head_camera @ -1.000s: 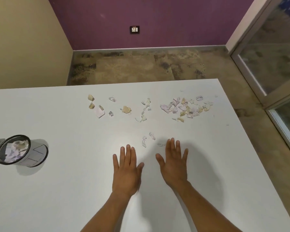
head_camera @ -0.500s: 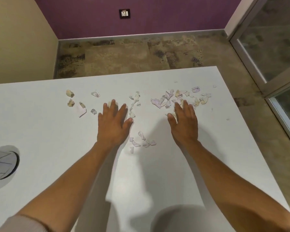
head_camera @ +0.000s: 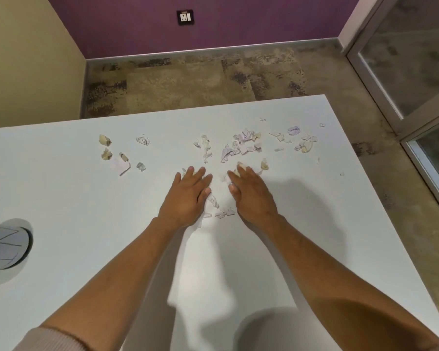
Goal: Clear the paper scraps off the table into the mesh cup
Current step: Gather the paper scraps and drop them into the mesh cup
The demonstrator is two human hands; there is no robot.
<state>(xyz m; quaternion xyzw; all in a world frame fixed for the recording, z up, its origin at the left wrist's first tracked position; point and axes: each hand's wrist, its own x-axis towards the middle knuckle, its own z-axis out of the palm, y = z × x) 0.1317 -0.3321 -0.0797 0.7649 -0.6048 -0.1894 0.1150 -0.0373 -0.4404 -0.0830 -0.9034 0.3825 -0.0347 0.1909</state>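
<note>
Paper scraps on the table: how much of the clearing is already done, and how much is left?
Little looks done. The mesh cup lies at the left edge, its contents out of view. In hand: the left hand and right hand lie flat, cupping a few scraps between them. Left: the central pile, the far-right scraps and the left group on the table.

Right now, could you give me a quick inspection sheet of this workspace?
Surface: white table, dry, mostly bare near the person.
Job's things: paper scraps strewn along the far side; mesh cup at the left edge, cut off by the frame.
Clutter: nothing seen.
Grippers: left hand and right hand flat, palms down, fingers spread; a few scraps between them.
Cables: nothing seen.
Surroundings: purple wall with socket, patchy floor, glass door.
</note>
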